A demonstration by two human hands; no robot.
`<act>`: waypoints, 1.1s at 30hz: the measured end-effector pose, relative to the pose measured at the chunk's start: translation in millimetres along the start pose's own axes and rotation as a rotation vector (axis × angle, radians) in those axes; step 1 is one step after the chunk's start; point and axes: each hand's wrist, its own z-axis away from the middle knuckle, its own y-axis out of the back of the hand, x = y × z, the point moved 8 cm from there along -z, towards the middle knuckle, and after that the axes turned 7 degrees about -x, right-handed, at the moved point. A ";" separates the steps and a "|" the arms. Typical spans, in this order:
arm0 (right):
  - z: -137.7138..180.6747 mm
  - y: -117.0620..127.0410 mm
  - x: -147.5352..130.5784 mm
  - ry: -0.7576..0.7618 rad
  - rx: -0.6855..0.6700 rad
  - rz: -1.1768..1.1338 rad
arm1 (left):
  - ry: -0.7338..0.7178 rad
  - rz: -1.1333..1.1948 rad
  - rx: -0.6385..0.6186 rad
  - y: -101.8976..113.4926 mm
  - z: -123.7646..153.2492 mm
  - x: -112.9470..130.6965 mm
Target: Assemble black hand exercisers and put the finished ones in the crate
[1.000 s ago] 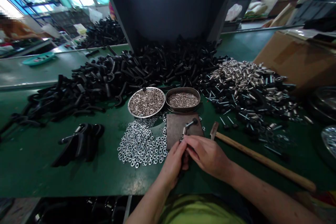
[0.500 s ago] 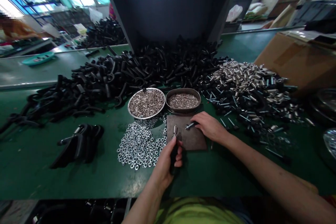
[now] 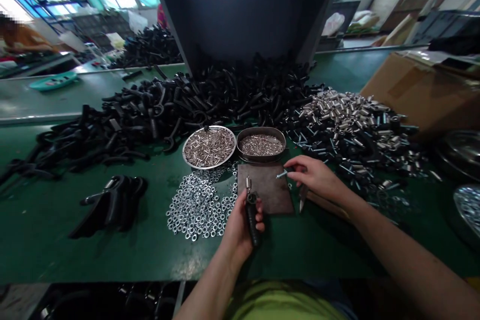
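Note:
In my left hand is a black plastic handle, its ringed end facing up. A small metal spring sticks up beside that end, near my thumb. My right hand pinches a black-headed bolt between thumb and fingertips, its silver shank pointing left. Both hands are over or beside a flat brown metal plate, and the bolt is apart from the handle. Under the right hand, a pointed tool is partly hidden. Loose hex nuts lie left of my left hand.
Behind the plate stand a round dish of small pins and an oval tin of tiny metal parts. Black handles heap before a tipped grey bin. Silver sleeves, bolts and a cardboard box are at right. Another person sits far left.
My left hand has turned the handle so its ringed end shows upward. My right hand has moved right with the bolt, away from the handle.

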 end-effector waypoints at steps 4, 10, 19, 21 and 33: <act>24.1 -15.0 -31.8 0.129 -0.020 -0.177 | 0.001 0.132 -0.071 -6.7 -2.9 1.5; 60.8 -25.9 -87.2 0.502 0.150 0.161 | -0.008 0.149 -0.116 -11.4 -6.9 -2.0; 74.8 -27.6 -101.1 0.651 0.234 0.309 | -0.046 0.131 -0.123 -16.7 -2.5 2.0; 74.7 -25.3 -99.9 0.628 0.233 0.276 | -0.058 0.138 -0.116 -16.5 -2.5 3.4; 53.7 -21.1 -65.9 0.346 0.044 -0.092 | -0.080 -0.025 -0.189 -16.4 -5.5 3.8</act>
